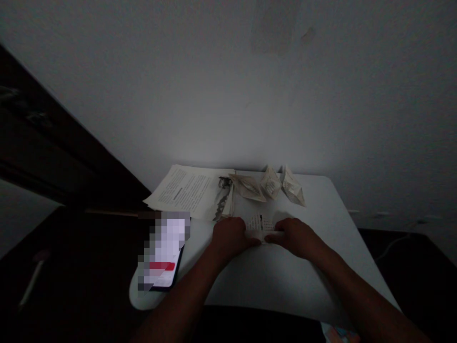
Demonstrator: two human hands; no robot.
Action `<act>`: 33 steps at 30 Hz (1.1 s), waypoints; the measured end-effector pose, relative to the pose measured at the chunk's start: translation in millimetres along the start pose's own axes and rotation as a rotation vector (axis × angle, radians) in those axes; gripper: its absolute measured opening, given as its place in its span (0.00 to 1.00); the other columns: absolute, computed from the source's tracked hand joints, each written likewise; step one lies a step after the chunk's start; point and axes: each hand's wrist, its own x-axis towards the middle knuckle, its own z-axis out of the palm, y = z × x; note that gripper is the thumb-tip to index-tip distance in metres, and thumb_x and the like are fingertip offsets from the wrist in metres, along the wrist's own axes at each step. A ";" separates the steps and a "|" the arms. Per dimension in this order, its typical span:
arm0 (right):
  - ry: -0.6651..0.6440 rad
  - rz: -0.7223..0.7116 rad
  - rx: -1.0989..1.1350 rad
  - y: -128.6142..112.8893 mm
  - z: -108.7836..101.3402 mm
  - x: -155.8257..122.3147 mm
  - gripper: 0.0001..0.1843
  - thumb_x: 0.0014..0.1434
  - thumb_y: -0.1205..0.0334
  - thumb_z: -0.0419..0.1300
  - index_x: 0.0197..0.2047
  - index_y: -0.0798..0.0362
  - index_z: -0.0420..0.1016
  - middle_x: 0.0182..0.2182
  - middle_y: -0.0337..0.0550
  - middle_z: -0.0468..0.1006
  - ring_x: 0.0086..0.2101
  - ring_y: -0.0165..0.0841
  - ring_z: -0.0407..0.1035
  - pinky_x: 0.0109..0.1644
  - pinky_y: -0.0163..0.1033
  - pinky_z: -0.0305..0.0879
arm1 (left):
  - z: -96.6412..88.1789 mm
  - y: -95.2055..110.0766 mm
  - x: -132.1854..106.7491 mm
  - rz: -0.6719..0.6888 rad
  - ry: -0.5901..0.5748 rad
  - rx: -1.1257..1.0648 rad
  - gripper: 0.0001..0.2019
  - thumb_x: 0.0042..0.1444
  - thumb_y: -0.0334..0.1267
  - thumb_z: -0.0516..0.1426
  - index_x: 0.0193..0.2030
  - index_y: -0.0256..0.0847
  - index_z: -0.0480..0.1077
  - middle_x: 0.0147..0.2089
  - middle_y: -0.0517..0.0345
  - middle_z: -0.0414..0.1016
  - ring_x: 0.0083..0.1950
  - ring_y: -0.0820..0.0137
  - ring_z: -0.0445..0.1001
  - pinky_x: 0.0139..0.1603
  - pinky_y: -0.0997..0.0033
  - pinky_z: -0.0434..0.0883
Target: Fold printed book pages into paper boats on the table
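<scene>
A small folded sheet of printed paper point(262, 225) is held between my two hands, low over the white table point(250, 281). My left hand point(231, 234) pinches its left side, the thumb along the lower edge. On the right side my right hand point(294, 236) grips it the same way, thumb pointing inward. The fingers cover both ends of the sheet. Behind it, three folded paper boats stand in a row: a flatter one point(249, 186), a middle one point(271, 185) and a right one point(293, 186).
A stack of printed pages point(185, 188) lies at the table's back left. In front of it a lit phone point(166, 257), partly blurred out, rests near the left edge. The pale wall point(214, 95) rises directly behind the table. A dark door frame point(71, 128) stands left.
</scene>
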 end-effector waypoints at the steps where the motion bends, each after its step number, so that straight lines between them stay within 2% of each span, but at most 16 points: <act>1: -0.007 0.008 -0.003 -0.2 -0.2 0.3 0.18 0.50 0.44 0.58 0.29 0.51 0.77 0.29 0.46 0.78 0.33 0.38 0.70 0.31 0.37 0.57 | -1.3 0.8 0.1 -0.010 -0.017 0.002 0.29 0.41 0.63 0.56 0.35 0.37 0.74 0.37 0.46 0.76 0.40 0.57 0.74 0.38 0.63 0.70; 4: -0.023 0.018 0.007 -1.6 -1.6 -0.4 0.19 0.51 0.44 0.58 0.31 0.51 0.78 0.31 0.46 0.78 0.34 0.37 0.70 0.32 0.36 0.57 | -5.4 3.5 0.5 -0.027 -0.044 0.003 0.29 0.41 0.63 0.56 0.37 0.38 0.73 0.37 0.45 0.76 0.41 0.56 0.74 0.39 0.62 0.70; 10: -0.030 0.009 -0.047 -10.2 -6.2 -4.0 0.22 0.48 0.40 0.58 0.28 0.51 0.77 0.28 0.46 0.78 0.32 0.38 0.71 0.29 0.37 0.56 | -9.7 7.3 0.8 -0.032 -0.051 0.015 0.32 0.43 0.66 0.52 0.37 0.36 0.73 0.36 0.43 0.76 0.40 0.55 0.75 0.38 0.61 0.70; 14: -0.040 0.011 -0.078 -13.6 -7.1 -2.0 0.23 0.46 0.39 0.58 0.26 0.51 0.77 0.28 0.46 0.78 0.31 0.38 0.71 0.29 0.37 0.56 | -9.6 6.6 1.1 -0.019 -0.052 0.007 0.31 0.44 0.64 0.52 0.38 0.36 0.73 0.36 0.43 0.76 0.41 0.55 0.74 0.38 0.61 0.70; 19: -0.063 0.024 -0.101 -16.0 -8.8 1.3 0.23 0.45 0.38 0.59 0.26 0.51 0.77 0.28 0.47 0.78 0.31 0.39 0.71 0.28 0.37 0.57 | -9.7 3.4 2.2 -0.021 -0.079 -0.012 0.24 0.41 0.57 0.59 0.37 0.38 0.72 0.39 0.46 0.76 0.42 0.57 0.74 0.39 0.64 0.70; 25: -0.093 0.049 -0.091 -14.6 -9.5 3.4 0.22 0.44 0.40 0.60 0.29 0.51 0.78 0.30 0.47 0.78 0.32 0.39 0.71 0.30 0.37 0.59 | -7.2 -5.0 -0.3 0.018 -0.037 -0.058 0.17 0.42 0.48 0.60 0.37 0.40 0.71 0.39 0.50 0.76 0.42 0.60 0.73 0.40 0.66 0.68; 33: -0.087 0.027 -0.011 -4.9 -7.1 4.3 0.17 0.44 0.46 0.63 0.33 0.49 0.78 0.33 0.44 0.78 0.35 0.38 0.71 0.32 0.37 0.59 | -6.2 -10.9 -7.6 0.036 0.030 -0.135 0.17 0.43 0.37 0.59 0.42 0.40 0.63 0.40 0.52 0.74 0.41 0.63 0.73 0.38 0.69 0.67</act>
